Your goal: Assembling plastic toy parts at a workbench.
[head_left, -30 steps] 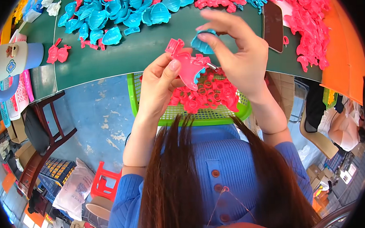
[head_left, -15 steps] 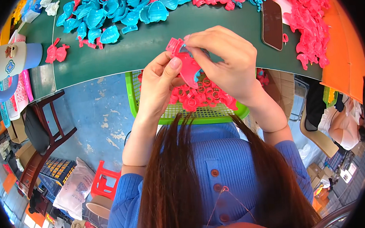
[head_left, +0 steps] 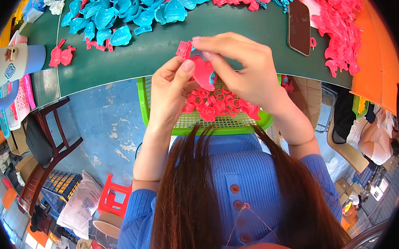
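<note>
Above the front edge of the table, my left hand (head_left: 167, 90) grips a pink plastic part (head_left: 203, 73), thumb on its face. The part has a ridged, squarish upper end and a rounded lower body. Small bits of blue plastic (head_left: 213, 78) show along its right side. My right hand (head_left: 247, 67) is closed at the upper right of the part, thumb and index finger pinching beside a blue bit; the exact contact is hidden by the fingers. Directly below both hands, a green basket (head_left: 144, 110) holds many pink ring-shaped pieces (head_left: 221, 102).
Blue shell-shaped pieces (head_left: 128, 10) lie heaped across the far side of the green table (head_left: 114, 68). Pink parts (head_left: 337, 29) pile up at the right, beside a dark phone (head_left: 298, 28). On the left sit a visor cap (head_left: 15, 67) and two loose pink parts (head_left: 61, 55). A red stool (head_left: 112, 198) stands on the floor.
Both hands have shifted slightly left with the pink part. The part has turned a little, so its ridged end stands more upright, and my right fingers have moved along its top.
</note>
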The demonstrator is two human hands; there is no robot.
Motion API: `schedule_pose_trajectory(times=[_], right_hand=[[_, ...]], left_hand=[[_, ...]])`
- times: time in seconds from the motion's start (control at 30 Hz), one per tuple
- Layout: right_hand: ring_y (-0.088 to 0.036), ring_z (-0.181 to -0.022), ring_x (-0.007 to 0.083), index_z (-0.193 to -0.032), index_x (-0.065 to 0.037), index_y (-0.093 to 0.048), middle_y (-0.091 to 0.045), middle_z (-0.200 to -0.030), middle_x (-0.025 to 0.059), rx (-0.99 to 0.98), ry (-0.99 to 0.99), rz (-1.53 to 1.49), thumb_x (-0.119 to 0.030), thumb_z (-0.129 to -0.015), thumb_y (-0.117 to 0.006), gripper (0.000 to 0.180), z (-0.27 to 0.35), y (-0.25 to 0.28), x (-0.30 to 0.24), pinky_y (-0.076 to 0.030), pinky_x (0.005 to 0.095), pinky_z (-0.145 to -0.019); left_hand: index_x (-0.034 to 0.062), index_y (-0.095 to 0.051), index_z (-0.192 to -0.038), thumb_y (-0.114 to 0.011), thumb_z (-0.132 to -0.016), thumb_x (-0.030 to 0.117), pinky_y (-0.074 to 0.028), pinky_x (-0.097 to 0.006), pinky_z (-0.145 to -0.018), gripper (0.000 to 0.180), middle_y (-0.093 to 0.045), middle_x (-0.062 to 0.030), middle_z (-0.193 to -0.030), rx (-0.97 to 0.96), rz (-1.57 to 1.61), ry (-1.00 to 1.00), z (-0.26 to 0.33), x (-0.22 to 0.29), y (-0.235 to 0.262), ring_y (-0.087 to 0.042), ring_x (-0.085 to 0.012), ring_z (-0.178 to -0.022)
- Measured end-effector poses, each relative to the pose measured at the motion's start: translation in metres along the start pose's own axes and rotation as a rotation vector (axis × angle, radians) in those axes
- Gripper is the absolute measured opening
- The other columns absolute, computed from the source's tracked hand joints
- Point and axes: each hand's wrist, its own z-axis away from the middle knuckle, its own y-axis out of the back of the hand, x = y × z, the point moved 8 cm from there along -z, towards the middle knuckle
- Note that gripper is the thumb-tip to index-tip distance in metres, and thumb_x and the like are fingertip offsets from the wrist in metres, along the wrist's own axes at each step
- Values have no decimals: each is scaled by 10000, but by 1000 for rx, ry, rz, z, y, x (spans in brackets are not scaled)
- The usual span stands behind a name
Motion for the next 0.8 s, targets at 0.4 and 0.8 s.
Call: schedule_pose_trajectory(times=[0.4,0.8], right_hand=[[-654,-768,171,-917,16,-665,-679,-896,102,-41,-66,-61,27,-758,-640,162,6,5,13,-513,262,-691],[-656,-825,201,-927,22,-668,-676,-935,124,-168,-208,-261,56,-749,-635,184,10,-3,35,-531,283,-727]], left_hand=[[-18,-643,-901,-618,-865,232,-520,-256,-681,254,-612,-24,-811,75,-150,-2,-1,2,8,-585,-83,-736],[-21,-643,-867,-602,-875,215,-517,-243,-670,240,-608,-26,-772,72,-205,-24,-3,9,12,-593,-85,-716]])
